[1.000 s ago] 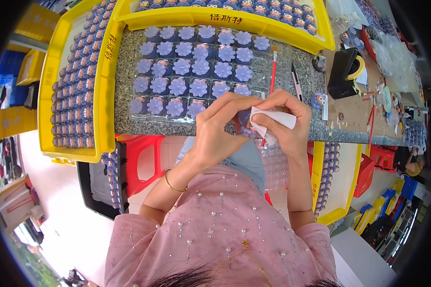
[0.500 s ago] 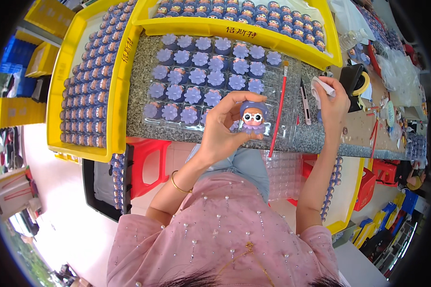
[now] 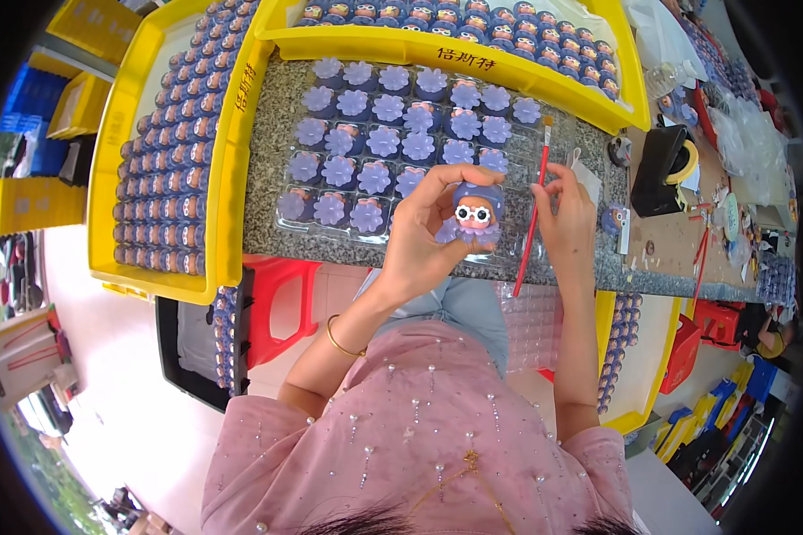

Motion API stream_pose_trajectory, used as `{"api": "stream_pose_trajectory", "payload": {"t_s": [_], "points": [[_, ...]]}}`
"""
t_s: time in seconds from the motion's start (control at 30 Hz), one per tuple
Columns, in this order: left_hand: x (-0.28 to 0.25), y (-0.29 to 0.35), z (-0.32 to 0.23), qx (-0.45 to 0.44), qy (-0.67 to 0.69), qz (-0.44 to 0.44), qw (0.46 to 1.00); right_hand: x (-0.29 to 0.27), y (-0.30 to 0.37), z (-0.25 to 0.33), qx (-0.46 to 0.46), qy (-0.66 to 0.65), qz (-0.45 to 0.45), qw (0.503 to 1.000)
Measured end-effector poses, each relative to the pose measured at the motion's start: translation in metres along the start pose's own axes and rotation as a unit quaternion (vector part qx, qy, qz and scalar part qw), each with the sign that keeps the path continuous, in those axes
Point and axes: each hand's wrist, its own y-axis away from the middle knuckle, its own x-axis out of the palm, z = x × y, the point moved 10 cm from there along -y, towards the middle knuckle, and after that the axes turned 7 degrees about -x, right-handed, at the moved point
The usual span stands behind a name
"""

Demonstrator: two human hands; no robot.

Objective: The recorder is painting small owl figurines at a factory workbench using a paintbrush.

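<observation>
My left hand (image 3: 430, 234) is closed around a small doll figure (image 3: 475, 212) with a purple cap of hair and white glasses, its face turned up towards me. My right hand (image 3: 566, 212) is beside a red-handled paintbrush (image 3: 528, 241), thumb and forefinger apart at the handle. A firm grip on the brush does not show. Behind that hand a pale cloth (image 3: 587, 178) is partly hidden. Beyond my left hand lies a clear plastic tray (image 3: 281, 230) with rows of purple figures standing flower-shaped base up (image 3: 376, 176).
Yellow crates (image 3: 227, 205) (image 3: 517, 76) filled with finished-looking dolls border the worktop at left and back. To the right are a black tape dispenser (image 3: 658, 169) with yellow tape, plastic bags (image 3: 736, 125) and scraps. A red stool (image 3: 281, 308) stands below.
My right hand has come left from the cloth to the paintbrush, leaving the cloth behind it. My left hand still holds the doll, now tilted slightly. The view has shifted a little.
</observation>
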Motion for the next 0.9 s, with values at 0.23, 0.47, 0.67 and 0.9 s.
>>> {"api": "stream_pose_trajectory", "payload": {"t_s": [0.23, 0.47, 0.67, 0.9], "points": [[-0.008, -0.001, -0.002, 0.021, 0.031, 0.003, 0.999, 0.013, -0.005, -0.014, 0.069, -0.027, 0.0, 0.997], [-0.008, -0.002, -0.004, 0.01, 0.08, 0.031, 0.996, -0.003, -0.007, -0.015, 0.058, -0.044, -0.039, 0.997], [-0.008, -0.004, 0.0, -0.016, 0.111, 0.031, 0.993, -0.073, -0.005, 0.006, 0.143, -0.42, -0.099, 0.891], [0.0, -0.005, 0.001, -0.017, 0.108, 0.041, 0.993, -0.099, -0.008, 0.036, -0.058, -0.702, -0.139, 0.696]]}}
